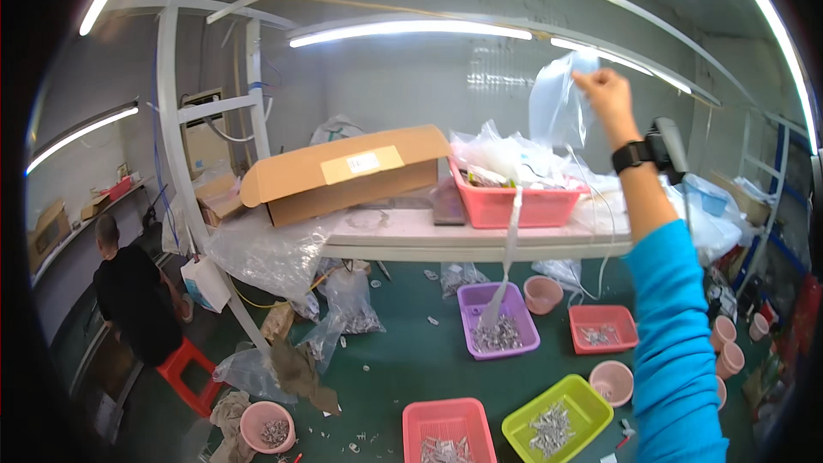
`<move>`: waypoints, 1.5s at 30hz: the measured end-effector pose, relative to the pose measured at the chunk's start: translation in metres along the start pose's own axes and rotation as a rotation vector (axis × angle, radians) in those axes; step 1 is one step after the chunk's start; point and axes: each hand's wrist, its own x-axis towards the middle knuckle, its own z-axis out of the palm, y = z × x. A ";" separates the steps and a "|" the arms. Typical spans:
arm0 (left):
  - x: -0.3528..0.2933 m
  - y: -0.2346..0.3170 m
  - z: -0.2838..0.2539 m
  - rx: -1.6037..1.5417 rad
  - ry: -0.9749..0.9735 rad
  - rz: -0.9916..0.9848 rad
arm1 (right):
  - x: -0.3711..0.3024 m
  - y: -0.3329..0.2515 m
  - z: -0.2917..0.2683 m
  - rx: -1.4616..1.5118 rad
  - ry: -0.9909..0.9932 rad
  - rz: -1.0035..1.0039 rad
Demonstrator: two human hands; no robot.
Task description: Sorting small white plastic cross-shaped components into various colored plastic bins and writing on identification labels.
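My right hand (pixel 607 94) is raised above the shelf, its fingers pinched on the top of a clear plastic bag (pixel 555 99). The bag hangs to the left of the hand, over a pink-red basket (pixel 523 208) heaped with other plastic bags (pixel 506 154). A blue sleeve covers that forearm, and a black strap with a small device (pixel 664 152) sits at the wrist. My left hand is out of the picture.
An open cardboard box (pixel 351 173) lies on the white shelf (pixel 386 227). On the green table below stand a purple basket (pixel 535 343), a yellow-green basket (pixel 600 420) and pink tubs (pixel 611 369), with small metal parts. A person in black (pixel 133 291) sits at the left.
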 end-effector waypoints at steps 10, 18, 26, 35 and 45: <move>0.006 0.122 0.110 0.252 -0.253 0.757 | -0.397 -0.077 -0.145 0.116 -1.069 0.428; -0.005 0.087 0.149 0.531 -0.508 0.493 | -0.486 -0.033 -0.212 0.983 -1.174 1.411; 0.018 0.079 0.185 0.464 -0.060 0.495 | -0.484 0.004 -0.236 0.510 -0.986 1.131; 0.030 0.086 0.161 0.539 0.031 0.250 | -0.525 0.112 -0.262 0.214 -1.197 1.852; 0.046 0.102 0.170 0.619 0.180 0.299 | -0.528 0.101 -0.235 0.822 -0.531 1.904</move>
